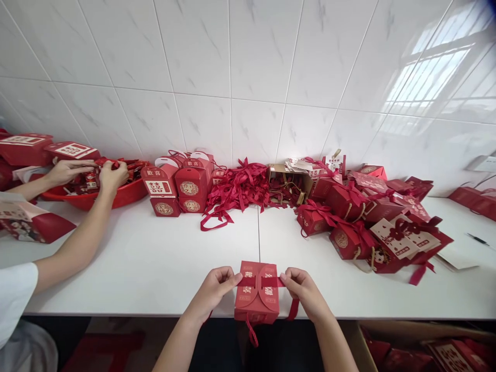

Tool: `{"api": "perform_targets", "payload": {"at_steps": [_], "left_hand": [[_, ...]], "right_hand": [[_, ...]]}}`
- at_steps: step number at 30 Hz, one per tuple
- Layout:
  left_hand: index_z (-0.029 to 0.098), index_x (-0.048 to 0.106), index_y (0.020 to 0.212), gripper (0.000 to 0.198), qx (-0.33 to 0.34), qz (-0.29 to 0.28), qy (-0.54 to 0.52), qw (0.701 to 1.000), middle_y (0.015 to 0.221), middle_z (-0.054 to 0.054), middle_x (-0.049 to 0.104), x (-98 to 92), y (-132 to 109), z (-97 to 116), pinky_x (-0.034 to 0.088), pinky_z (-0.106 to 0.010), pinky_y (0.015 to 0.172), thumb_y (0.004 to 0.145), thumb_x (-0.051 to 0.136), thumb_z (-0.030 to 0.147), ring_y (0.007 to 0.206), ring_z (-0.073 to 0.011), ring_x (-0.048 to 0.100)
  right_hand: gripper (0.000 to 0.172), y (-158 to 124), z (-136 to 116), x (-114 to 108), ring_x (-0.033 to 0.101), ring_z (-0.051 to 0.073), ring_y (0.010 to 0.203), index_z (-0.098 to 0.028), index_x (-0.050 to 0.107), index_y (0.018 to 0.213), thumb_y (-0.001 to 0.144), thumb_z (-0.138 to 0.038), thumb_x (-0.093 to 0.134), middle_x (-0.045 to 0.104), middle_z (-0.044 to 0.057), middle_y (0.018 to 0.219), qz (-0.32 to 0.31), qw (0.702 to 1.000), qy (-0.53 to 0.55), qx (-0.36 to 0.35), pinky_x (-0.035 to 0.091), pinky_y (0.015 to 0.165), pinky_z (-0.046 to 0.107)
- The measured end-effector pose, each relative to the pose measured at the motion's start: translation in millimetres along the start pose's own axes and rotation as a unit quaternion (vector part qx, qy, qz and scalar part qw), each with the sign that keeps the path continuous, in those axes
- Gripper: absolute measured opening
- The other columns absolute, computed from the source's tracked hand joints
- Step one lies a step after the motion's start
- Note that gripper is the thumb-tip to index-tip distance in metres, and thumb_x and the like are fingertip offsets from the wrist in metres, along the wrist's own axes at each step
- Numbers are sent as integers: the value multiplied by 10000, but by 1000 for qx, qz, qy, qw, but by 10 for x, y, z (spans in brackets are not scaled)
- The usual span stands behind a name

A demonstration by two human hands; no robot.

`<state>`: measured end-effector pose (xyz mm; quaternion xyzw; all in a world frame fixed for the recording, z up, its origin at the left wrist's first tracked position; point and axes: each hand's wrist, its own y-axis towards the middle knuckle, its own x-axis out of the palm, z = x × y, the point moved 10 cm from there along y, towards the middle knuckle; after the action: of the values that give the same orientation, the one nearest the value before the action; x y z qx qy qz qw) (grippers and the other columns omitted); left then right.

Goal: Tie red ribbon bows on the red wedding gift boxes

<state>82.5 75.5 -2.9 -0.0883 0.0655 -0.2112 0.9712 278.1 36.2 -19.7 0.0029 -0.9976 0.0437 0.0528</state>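
Red gift box (257,299) at white table (155,274) edge, red ribbon (273,282) through lid slots; left hand (219,284) and right hand (302,285) each pinch one side, thumb against fingers.

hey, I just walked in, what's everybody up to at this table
The person's left hand and right hand pinch a red ribbon at either side of a small red box; it runs through slots on top, with no knot showing. On the left, a co-worker's hands handle red-wrapped items over a red basin. Loose ribbons lie behind.
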Motion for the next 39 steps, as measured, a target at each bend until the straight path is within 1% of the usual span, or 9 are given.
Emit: {"api": "perform_targets", "payload": {"at_steps": [5,11,21,25,29,31,34,36,39], "left_hand": [[192,352,564,452,21,26,20,999,568,75,254,-41,45,104,207,-223,501,730,620,516,532,-87,204],[200,323,477,563,40,151,96,983,484,63,256,-226,191,12,251,-239,507,720,511,673,490,-102,279],[201,372,523,528,57,158,89,982,484,55,325,-116,308,-112,280,-239,499,773,457,658,499,-119,352],[208,448,677,365,116,231,78,963,623,42,428,-274,126,37,354,-229,581,855,444,526,595,-133,431],[215,503,714,299,161,339,90,923,745,5,501,-574,-300,184,386,-239,700,871,445,463,734,-162,493],[213,516,656,357,137,306,102,937,654,11,466,-558,-411,130,373,-248,638,871,428,485,637,-159,456],[212,563,629,403,63,183,112,975,503,36,341,-318,-462,-84,319,-261,535,853,438,523,502,-147,352],[208,527,562,429,29,127,110,985,467,45,298,-156,-492,-191,312,-265,532,839,465,529,477,-140,320],[204,442,503,478,0,91,115,989,460,43,342,-23,-494,-267,329,-273,562,842,462,540,473,-135,343]], "right_hand": [[432,91,-221,-120,200,82,521,-190,397,555,762,-486,634,257,-66,542,29,996,-73,-41,150,496,257],[425,182,-190,-111,265,93,538,-187,432,560,764,-509,620,300,-54,557,16,995,-88,-42,193,519,250],[450,143,36,-24,189,67,470,-192,406,572,756,-542,619,258,-86,510,28,999,-14,-4,147,467,232],[400,105,31,-107,299,78,479,-185,483,634,751,-541,624,372,-69,539,59,998,-27,-4,226,467,223],[380,-72,-145,-494,544,178,810,-199,592,870,699,-525,684,604,39,906,206,973,-86,-68,416,689,271],[362,-172,-191,-551,546,187,809,-198,600,838,724,-536,655,606,46,893,216,967,-107,-76,421,699,281],[385,-248,-102,-265,486,142,607,-180,617,775,825,-550,523,541,5,653,73,989,-124,-35,389,589,264],[398,-336,20,-22,460,124,545,-175,633,852,861,-539,471,519,-14,585,-23,990,-137,2,375,554,254],[431,-426,219,129,458,115,496,-183,586,1093,862,-530,474,549,-28,566,-59,985,-155,45,378,525,246]]}}
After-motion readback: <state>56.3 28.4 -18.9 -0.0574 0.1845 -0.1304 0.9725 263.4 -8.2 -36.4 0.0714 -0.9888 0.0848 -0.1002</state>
